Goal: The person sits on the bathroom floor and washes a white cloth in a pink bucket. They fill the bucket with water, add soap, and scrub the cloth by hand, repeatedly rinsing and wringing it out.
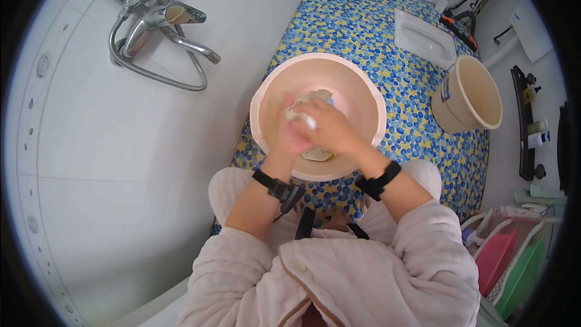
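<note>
A pale pink plastic basin (pixel 267 95) stands on the floor before me. Over it my two hands are pressed together around a bunched whitish cloth (pixel 323 94). My right hand (pixel 327 126) lies on top, its fingers curled over the cloth. My left hand (pixel 290 135) is underneath and to the left, blurred and partly covered, gripping the same cloth. Below the hands, another pale piece of fabric (pixel 317 154) with a yellow patch shows in the basin; whether it belongs to the same cloth I cannot tell. A black strap circles each wrist.
A chrome mixer tap (pixel 145 27) with a looped hose juts from the left wall. On the pebble-patterned floor (pixel 336 18), a beige bucket (pixel 470 95) stands right of the basin, near a white squat toilet (pixel 424 38). Pink (pixel 497 259) and green basins (pixel 522 277) lean at lower right.
</note>
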A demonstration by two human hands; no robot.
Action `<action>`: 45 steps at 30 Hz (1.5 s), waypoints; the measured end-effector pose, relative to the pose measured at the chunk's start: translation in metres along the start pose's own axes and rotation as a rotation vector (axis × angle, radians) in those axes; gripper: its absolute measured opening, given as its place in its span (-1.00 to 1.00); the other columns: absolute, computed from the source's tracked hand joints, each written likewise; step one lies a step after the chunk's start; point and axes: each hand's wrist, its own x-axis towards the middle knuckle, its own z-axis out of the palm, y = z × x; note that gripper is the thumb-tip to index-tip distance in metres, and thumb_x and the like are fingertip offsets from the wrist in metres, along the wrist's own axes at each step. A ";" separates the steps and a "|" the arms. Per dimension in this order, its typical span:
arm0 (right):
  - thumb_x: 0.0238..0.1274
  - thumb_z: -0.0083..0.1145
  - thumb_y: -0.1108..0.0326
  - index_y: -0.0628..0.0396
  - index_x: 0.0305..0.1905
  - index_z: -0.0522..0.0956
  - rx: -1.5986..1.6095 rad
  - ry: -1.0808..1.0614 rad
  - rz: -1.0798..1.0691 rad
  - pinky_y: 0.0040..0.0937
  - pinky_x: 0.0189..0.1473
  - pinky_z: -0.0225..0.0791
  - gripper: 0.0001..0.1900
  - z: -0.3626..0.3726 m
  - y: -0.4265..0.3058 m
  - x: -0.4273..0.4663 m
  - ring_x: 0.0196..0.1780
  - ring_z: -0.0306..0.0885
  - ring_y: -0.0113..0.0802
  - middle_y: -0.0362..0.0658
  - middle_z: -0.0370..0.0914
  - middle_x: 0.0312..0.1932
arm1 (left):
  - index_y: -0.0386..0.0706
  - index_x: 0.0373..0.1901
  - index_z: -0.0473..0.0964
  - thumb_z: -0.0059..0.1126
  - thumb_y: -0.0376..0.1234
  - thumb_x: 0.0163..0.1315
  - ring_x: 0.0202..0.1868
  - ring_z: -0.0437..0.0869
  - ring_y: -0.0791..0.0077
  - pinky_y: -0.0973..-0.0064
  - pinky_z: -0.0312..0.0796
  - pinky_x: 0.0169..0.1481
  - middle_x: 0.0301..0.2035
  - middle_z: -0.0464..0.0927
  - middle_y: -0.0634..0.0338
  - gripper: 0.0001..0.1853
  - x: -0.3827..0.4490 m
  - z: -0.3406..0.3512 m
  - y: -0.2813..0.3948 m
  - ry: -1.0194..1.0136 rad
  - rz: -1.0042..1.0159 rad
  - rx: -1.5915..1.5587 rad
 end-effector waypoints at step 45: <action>-0.03 0.12 0.60 -0.03 0.08 0.48 1.377 0.048 0.699 -0.22 0.01 0.52 -0.52 -0.047 0.059 -0.001 0.03 0.56 -0.21 -0.12 0.52 -0.02 | -0.10 0.27 0.34 -0.04 0.00 0.33 0.26 0.44 0.17 0.07 0.32 0.30 0.18 0.44 0.05 -0.43 -0.001 -0.023 0.009 0.756 0.009 0.252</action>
